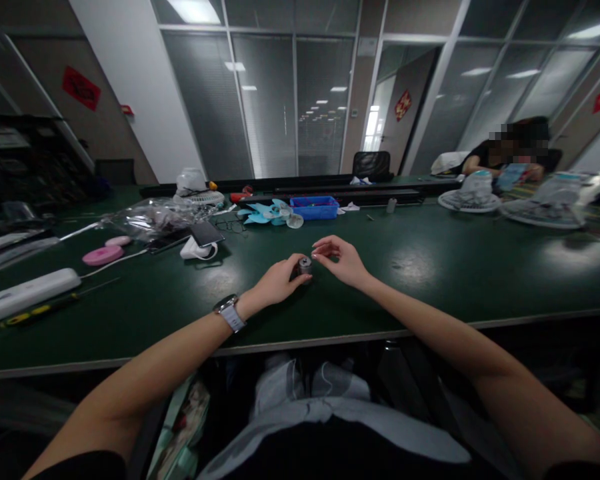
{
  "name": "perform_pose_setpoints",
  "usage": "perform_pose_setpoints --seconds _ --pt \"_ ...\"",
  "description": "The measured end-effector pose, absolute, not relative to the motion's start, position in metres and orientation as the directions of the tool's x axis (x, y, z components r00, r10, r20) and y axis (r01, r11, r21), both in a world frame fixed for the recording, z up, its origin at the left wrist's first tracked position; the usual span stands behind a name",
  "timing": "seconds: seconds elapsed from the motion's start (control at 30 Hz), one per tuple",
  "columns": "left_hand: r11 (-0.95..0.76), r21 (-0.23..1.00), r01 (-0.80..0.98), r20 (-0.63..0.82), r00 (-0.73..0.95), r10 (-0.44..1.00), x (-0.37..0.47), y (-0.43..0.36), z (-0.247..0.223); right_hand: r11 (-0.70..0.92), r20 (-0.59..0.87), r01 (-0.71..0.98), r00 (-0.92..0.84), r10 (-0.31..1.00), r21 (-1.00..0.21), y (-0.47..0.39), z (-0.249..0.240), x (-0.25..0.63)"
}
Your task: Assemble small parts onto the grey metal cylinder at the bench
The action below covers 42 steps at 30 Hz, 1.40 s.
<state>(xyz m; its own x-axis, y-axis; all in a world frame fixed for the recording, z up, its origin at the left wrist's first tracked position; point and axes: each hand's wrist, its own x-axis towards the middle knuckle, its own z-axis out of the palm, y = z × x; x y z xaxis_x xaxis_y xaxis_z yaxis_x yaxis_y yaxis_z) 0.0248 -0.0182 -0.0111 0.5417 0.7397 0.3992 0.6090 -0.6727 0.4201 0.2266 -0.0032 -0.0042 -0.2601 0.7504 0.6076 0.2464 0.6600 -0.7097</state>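
Observation:
My left hand [279,281] is wrapped round a small grey metal cylinder [305,265], which looks like a little motor and stands upright on the green table. Its top face shows a darker middle; its far-left side is hidden by my fingers. Just right of it, my right hand [344,262] hovers with thumb and forefinger brought close together. Whatever lies between those fingertips, if anything, is too small to make out. A watch [229,312] with a pale strap is on my left wrist.
A blue tray [314,207] and light-blue fan blades [267,212] lie beyond my hands. A similar grey cylinder [391,205] stands farther right. At left are a white power strip [27,295], a yellow-black screwdriver [35,313] and plastic bags [155,217]. A person [500,157] sits at far right.

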Motion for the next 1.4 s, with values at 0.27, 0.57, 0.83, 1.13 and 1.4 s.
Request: perform_pose_setpoints --seconds 0.27,0.57,0.83,1.13,1.4 --pt "-0.692 0.420 0.588 0.413 0.555 0.722 0.025 -0.017 -0.011 0.744 0.653 0.180 -0.377 0.656 -0.643 -0.008 -0.001 0.217" --pt "-0.715 0.415 0.563 0.409 0.587 0.699 0.027 -0.019 -0.012 0.778 0.689 0.208 -0.369 0.624 -0.593 -0.014 0.003 0.218" --pt "-0.716 0.403 0.570 0.412 0.586 0.698 0.026 -0.017 -0.013 0.845 0.737 0.262 -0.414 0.535 -0.466 -0.013 0.003 0.220" --pt "-0.718 0.388 0.578 0.415 0.586 0.696 0.026 -0.017 -0.013 0.855 0.743 0.267 -0.425 0.518 -0.444 -0.012 0.002 0.222" --pt "-0.721 0.401 0.565 0.412 0.592 0.693 0.026 -0.017 -0.012 0.856 0.743 0.274 -0.424 0.517 -0.439 -0.013 0.002 0.221"
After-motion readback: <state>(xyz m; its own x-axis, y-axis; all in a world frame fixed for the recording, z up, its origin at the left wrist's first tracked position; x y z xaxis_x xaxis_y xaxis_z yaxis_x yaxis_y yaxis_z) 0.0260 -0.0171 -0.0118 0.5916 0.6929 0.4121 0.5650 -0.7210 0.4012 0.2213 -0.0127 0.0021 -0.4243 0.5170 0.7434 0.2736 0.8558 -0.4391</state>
